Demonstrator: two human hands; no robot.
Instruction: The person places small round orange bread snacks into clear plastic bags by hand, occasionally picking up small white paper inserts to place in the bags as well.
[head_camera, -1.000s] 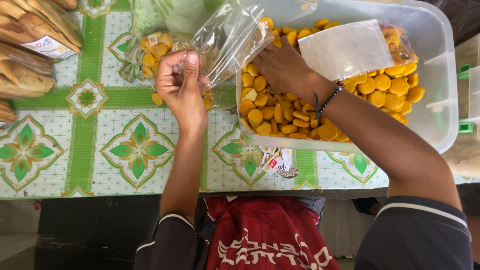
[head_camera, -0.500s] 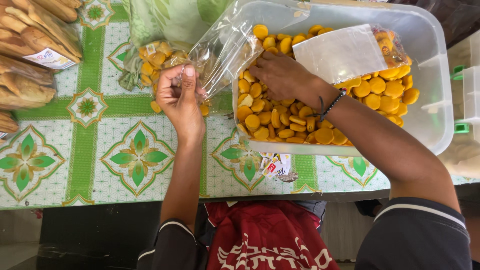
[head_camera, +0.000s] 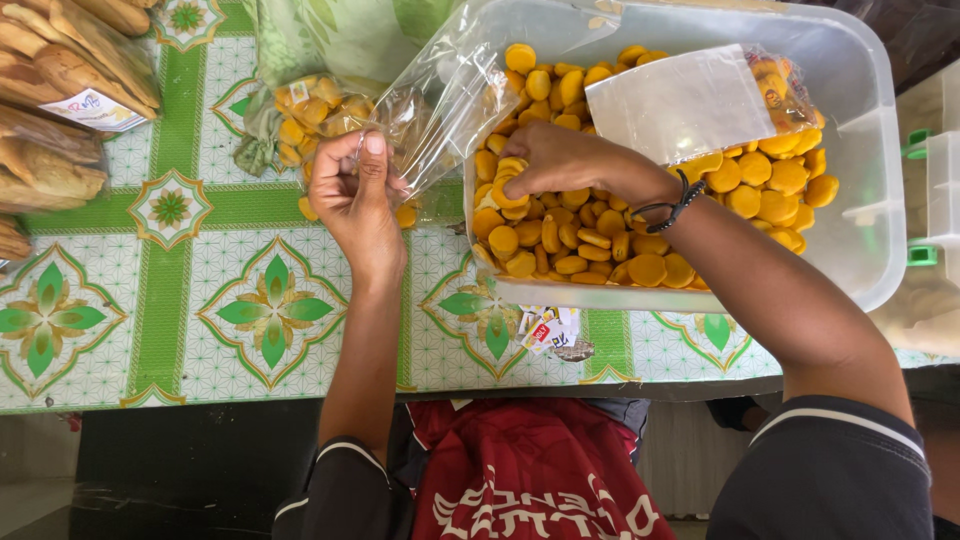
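A person's left hand (head_camera: 355, 195) pinches the rim of a clear plastic bag (head_camera: 440, 105), fingers (head_camera: 375, 160) closed on the film and holding its mouth toward a large translucent plastic tub (head_camera: 870, 180). The bag stretches from that hand up and right, its open edge lying over the tub's left wall. The right hand (head_camera: 560, 160), a dark cord band at the wrist, reaches into the tub with its fingers curled down among round orange-yellow cookies (head_camera: 570, 240); whether it has any in its grasp cannot be told, as the fingertips are buried in the heap. A flat clear packet (head_camera: 690, 100) lies on the cookies at the far right of the tub. The tub sits on a counter (head_camera: 180, 300) covered with a green-and-white patterned cloth, its near edge overhanging a small printed wrapper (head_camera: 550, 330). Just beyond the left hand lie filled bags of the same cookies (head_camera: 310, 110), and at the far left, packs of long brown baked sticks (head_camera: 60, 60).
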